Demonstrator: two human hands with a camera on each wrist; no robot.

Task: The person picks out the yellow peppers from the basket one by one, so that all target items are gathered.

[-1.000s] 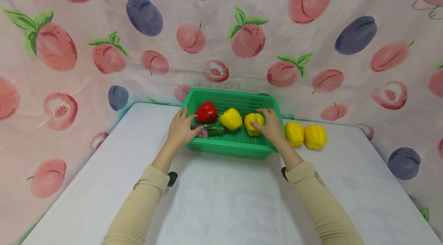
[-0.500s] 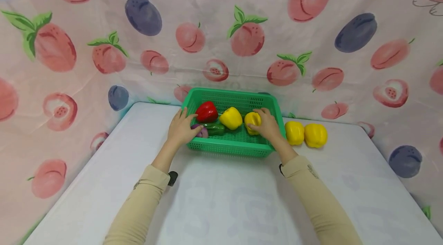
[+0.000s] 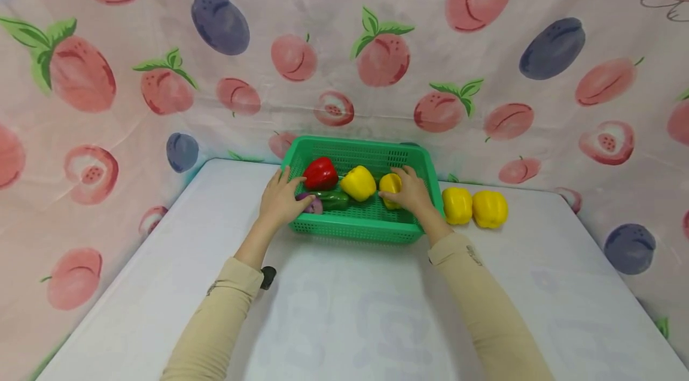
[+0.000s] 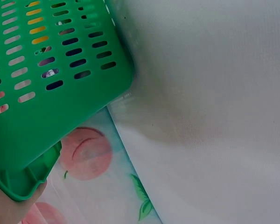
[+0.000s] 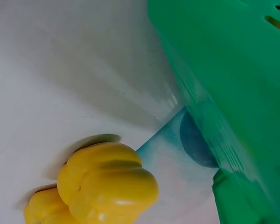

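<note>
A green plastic basket [image 3: 355, 229] stands at the back of the table. My left hand [image 3: 281, 198] grips its left rim, the thumb inside over a purple vegetable [image 3: 314, 206]. In the left wrist view, part of that hand shows at the lower left beside the basket's lip [image 4: 30, 175]. My right hand [image 3: 413, 191] reaches in at the right end, thumb and fingers around a yellow bell pepper [image 3: 390, 185], partly hiding it. Also in the basket are a red bell pepper [image 3: 321, 174], another yellow bell pepper [image 3: 358, 183] and a green cucumber [image 3: 335, 200].
Two more yellow bell peppers, a nearer one [image 3: 457, 206] and an outer one [image 3: 490, 209], sit on the white table [image 3: 355, 309] just right of the basket. A fruit-print cloth [image 3: 334, 28] hangs close behind the basket.
My right hand has shifted left, further over the yellow bell pepper, covering more of it. The left hand stays at the basket's rim.
</note>
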